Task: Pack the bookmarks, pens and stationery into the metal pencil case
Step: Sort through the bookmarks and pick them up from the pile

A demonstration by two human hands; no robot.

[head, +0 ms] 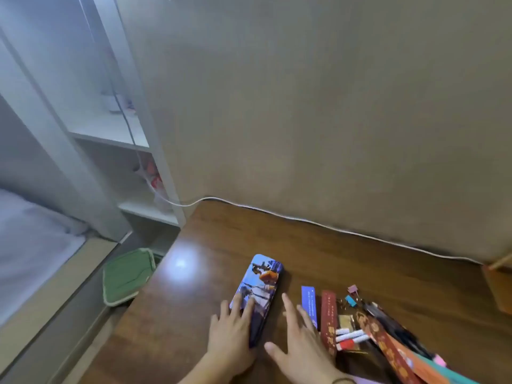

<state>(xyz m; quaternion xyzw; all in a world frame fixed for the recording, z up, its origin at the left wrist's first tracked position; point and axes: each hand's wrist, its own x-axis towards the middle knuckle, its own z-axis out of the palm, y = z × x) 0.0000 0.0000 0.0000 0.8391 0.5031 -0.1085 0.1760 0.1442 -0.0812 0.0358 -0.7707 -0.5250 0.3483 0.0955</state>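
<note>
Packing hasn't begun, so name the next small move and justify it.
Probably lift the lid of the blue picture-printed metal pencil case: it lies closed on the brown wooden desk, the left hand already resting flat on it, while the blue bookmark, the red bookmark and the clips sit outside by the right hand.

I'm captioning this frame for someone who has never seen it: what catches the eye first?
The blue illustrated metal pencil case lies closed on the dark wooden desk, the left hand resting flat on its near end. Right of it, the right hand spreads open beside a colourful heap of bookmarks, pens and binder clips.
</note>
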